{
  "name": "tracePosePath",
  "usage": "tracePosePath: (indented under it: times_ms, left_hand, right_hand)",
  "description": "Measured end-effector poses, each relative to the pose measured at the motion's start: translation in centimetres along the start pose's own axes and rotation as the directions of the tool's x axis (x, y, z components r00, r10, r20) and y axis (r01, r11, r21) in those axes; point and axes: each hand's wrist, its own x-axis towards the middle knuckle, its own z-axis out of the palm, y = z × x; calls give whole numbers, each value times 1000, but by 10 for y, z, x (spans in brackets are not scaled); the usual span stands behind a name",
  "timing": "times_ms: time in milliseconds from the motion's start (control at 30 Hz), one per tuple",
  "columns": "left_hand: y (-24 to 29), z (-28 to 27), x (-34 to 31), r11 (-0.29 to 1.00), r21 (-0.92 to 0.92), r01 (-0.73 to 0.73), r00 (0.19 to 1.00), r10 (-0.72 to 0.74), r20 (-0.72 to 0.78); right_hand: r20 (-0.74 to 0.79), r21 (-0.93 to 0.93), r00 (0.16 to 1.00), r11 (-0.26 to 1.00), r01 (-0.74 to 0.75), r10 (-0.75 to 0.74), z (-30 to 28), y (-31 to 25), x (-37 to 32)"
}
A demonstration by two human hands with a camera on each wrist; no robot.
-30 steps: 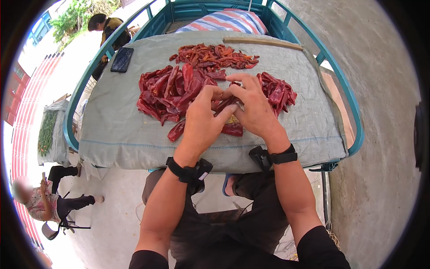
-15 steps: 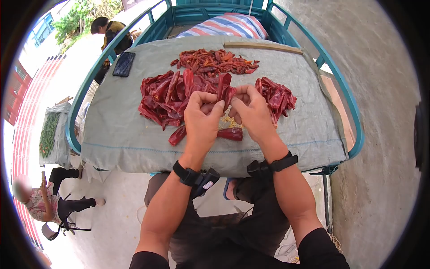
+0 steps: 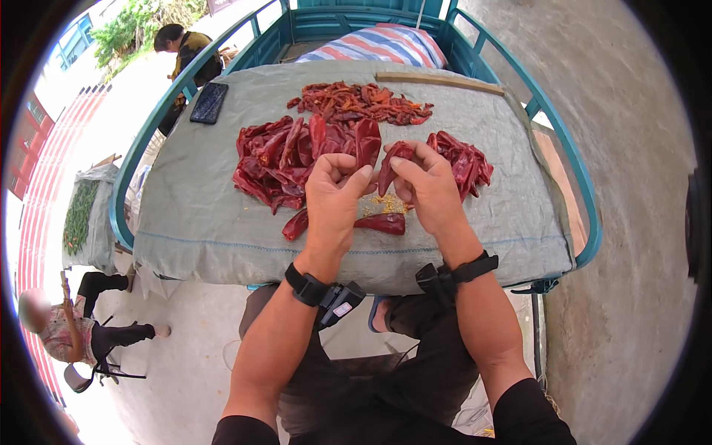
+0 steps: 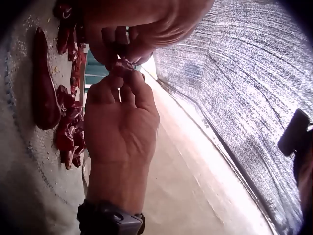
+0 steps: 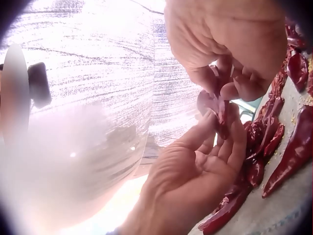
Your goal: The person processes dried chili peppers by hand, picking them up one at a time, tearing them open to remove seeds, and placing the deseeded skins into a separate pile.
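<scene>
My left hand (image 3: pixel 331 194) pinches an upright piece of dried red chili pepper (image 3: pixel 367 142) between thumb and fingers. Just to its right, my right hand (image 3: pixel 429 184) grips another curved piece of red pepper (image 3: pixel 393 167), its tip pointing down. Both hands are raised over the front of the sheet-covered bed, with a narrow gap between the two pieces in the head view. Below them lie a whole red pepper (image 3: pixel 383 223), a second one (image 3: pixel 295 225) partly behind the left wrist, and scattered yellow seeds (image 3: pixel 387 202).
A large pile of red peppers (image 3: pixel 271 156) lies left, a smaller pile (image 3: pixel 461 163) right, and shrivelled pieces (image 3: pixel 363 102) behind. The grey sheet (image 3: pixel 193 193) also bears a phone (image 3: pixel 209 102) and a wooden strip (image 3: pixel 439 82). Teal rails (image 3: pixel 575 167) flank it. A person (image 3: pixel 74 326) sits at left.
The hands, close together over the sheet a second ago, lifted a pepper between them. Now they have drawn slightly apart, each with a piece of pepper.
</scene>
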Motion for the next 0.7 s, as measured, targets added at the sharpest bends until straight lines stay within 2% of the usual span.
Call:
tracePosePath:
  times_ms: [67, 267, 333, 433, 700]
  left_hand:
    - [1, -1, -1, 999, -28, 30, 999, -29, 13]
    - [-7, -2, 2, 998, 42, -44, 996, 41, 78]
    - [-4, 0, 1, 999, 43, -17, 995, 13, 99]
    - [-2, 2, -1, 999, 30, 10, 993, -14, 115]
    - [-4, 3, -3, 994, 5, 108, 992, -108, 58]
  right_hand:
    - [-15, -14, 1000, 1000, 13, -14, -1, -3, 0]
    - [6, -145, 999, 989, 32, -32, 4, -6, -2]
    - [36, -159, 999, 987, 19, -13, 5, -6, -3]
    - [35, -106, 997, 992, -63, 67, -1, -3, -1]
    - [-74, -37, 997, 999, -15, 12, -7, -6, 1]
